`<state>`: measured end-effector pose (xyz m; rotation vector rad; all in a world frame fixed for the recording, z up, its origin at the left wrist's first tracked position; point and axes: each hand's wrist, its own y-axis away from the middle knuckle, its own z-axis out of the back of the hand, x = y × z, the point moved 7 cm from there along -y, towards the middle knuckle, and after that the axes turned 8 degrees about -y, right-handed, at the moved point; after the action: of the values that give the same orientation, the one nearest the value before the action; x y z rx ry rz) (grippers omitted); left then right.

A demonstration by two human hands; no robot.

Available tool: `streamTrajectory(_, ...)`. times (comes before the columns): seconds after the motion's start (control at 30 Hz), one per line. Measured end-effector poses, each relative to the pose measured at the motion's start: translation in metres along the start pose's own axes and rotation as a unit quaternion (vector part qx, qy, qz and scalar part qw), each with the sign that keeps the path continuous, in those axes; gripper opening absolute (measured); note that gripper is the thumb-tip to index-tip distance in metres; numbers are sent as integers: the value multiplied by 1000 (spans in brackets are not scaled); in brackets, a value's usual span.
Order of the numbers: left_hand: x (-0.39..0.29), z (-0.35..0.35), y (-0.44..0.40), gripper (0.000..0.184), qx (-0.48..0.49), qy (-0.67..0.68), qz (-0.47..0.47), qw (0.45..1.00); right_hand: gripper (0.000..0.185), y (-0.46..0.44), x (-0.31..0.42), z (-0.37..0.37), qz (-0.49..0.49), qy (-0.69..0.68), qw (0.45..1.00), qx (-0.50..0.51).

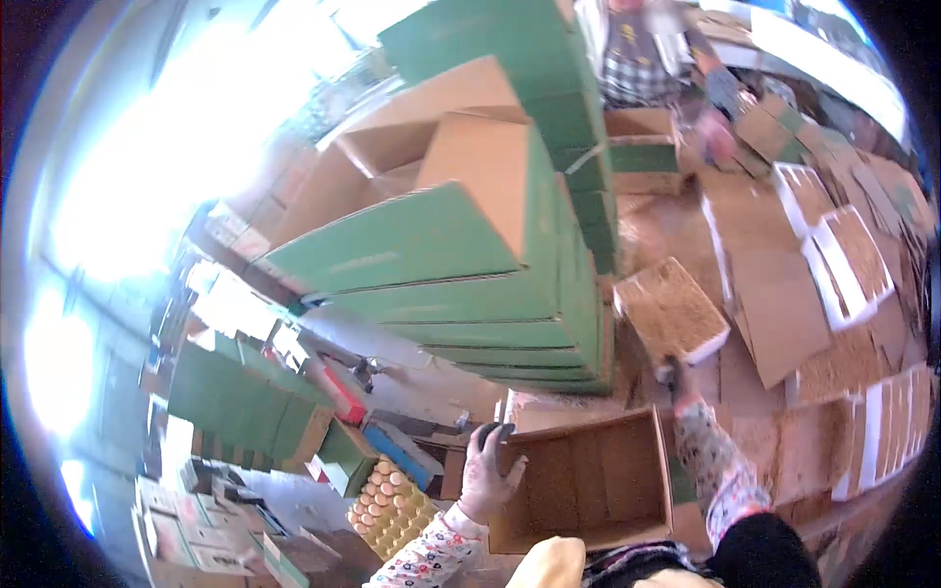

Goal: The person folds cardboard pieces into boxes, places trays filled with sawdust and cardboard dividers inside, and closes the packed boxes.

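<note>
Low in the middle stands an open cardboard box (583, 480) with bare brown inner walls. My left hand (487, 475), in a pale glove with dark fingertips, is at the box's left edge, its fingers stretched and the thumb apart. My right arm reaches forward past the box's right side. My right hand (671, 375), in a dark glove, is at the near edge of a white-sided block with a brown, grainy top (671, 309). That hand is small and blurred, so I cannot tell whether it grips the block.
Green-sided cardboard boxes (441, 245) rise in a stack ahead. An egg tray (392, 510), partly filled with eggs, is at lower left. More white-sided blocks (848, 265) and flat cardboard (779, 314) cover the right side. Another person (637, 59) works across the table.
</note>
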<state>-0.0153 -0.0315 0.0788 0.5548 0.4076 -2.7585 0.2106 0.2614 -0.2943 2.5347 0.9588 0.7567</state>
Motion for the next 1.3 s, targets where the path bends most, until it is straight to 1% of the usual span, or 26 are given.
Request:
streamTrajectory(0.03, -1, 2, -1, 49, -3, 3, 4, 1000, 59, 50, 35, -46, 224, 19, 970, -91)
streamTrajectory(0.07, -1, 3, 0, 48, -1, 6, 6, 1000, 34, 81, 61, -72, 326, 68, 936, -112)
streamTrajectory(0.2, -6, 7, -1, 45, -5, 13, 16, 1000, 45, 66, 89, -7, 382, 173, 850, -320)
streamTrajectory(0.27, -5, 6, 2, 45, -15, 18, 14, 1000, 50, 55, 95, -4, 333, 110, 904, -245)
streamTrajectory(0.33, 2, 4, 6, 44, -12, 20, 16, 1000, 54, 49, 87, -27, 197, -51, 979, -5)
streamTrajectory(0.37, 7, 3, 7, 44, -14, 21, 16, 1000, 52, 53, 78, -42, 58, -140, 987, 56)
streamTrajectory(0.4, 18, 3, 10, 44, -55, 109, 66, 990, 52, 95, 75, -82, 8, -153, 985, 76)
streamTrajectory(0.47, 44, -11, 22, 46, -123, 285, 159, 937, 52, 164, 81, -119, -10, -166, 985, 46)
streamTrajectory(0.5, 76, -37, 25, 40, -118, 380, 201, 895, 52, 193, 90, -140, 20, -134, 986, 93)
streamTrajectory(0.57, 81, -45, 12, 34, -11, 384, 144, 912, 48, 248, 115, -166, 139, -6, 979, 147)
streamTrajectory(0.6, 79, -49, 3, 32, 14, 372, 132, 919, 44, 285, 131, -180, 214, 95, 966, 110)
streamTrajectory(0.67, 64, -62, -19, 30, 30, 331, 120, 935, 42, 314, 147, -181, 176, 105, 974, 100)
streamTrajectory(0.7, 40, -56, -28, 27, -48, 346, 59, 935, 41, 323, 150, -180, 115, 87, 985, 101)
streamTrajectory(0.77, 15, -78, -52, 24, -73, 540, 102, 832, 39, 350, 157, -199, 56, 142, 985, 86)
streamTrajectory(0.8, 11, -119, -69, 22, -9, 696, 193, 691, 39, 368, 155, -219, 59, 205, 975, 67)
streamTrajectory(0.83, 24, -191, -99, 22, -5, 728, 207, 654, 39, 386, 153, -239, 59, 268, 960, 48)
streamTrajectory(0.9, 21, -233, -119, 25, 40, 763, 228, 603, 37, 393, 147, -257, 23, 330, 944, 4)
streamTrajectory(0.97, -5, -208, -109, 37, 95, 749, 258, 603, 39, 380, 128, -266, 14, 410, 912, -14)
streamTrajectory(1.07, -11, -136, -81, 50, 73, 671, 265, 688, 45, 337, 91, -254, 36, 393, 918, 45)
streamTrajectory(1.1, 41, -202, -102, 40, 125, 664, 200, 709, 44, 309, 83, -225, 15, 394, 917, 64)
streamTrajectory(1.13, 45, -191, -93, 36, 74, 676, 202, 705, 57, 287, 79, -206, 65, 472, 877, 66)
streamTrajectory(1.17, 28, -138, -78, 35, 52, 496, 219, 839, 60, 263, 83, -179, 92, 681, 726, 20)
streamTrajectory(1.2, 23, -141, -71, 35, 35, 669, 178, 720, 61, 280, 81, -199, 181, 687, 703, 30)
streamTrajectory(1.23, 26, -128, -61, 39, 46, 555, 257, 790, 62, 298, 78, -217, 272, 693, 666, 34)
streamTrajectory(1.27, -1, -107, -63, 42, 93, 550, 189, 808, 64, 317, 76, -233, 359, 697, 621, 29)
streamTrajectory(1.3, -36, -95, -51, 33, 151, 656, 217, 707, 60, 339, 74, -246, 373, 688, 622, 27)
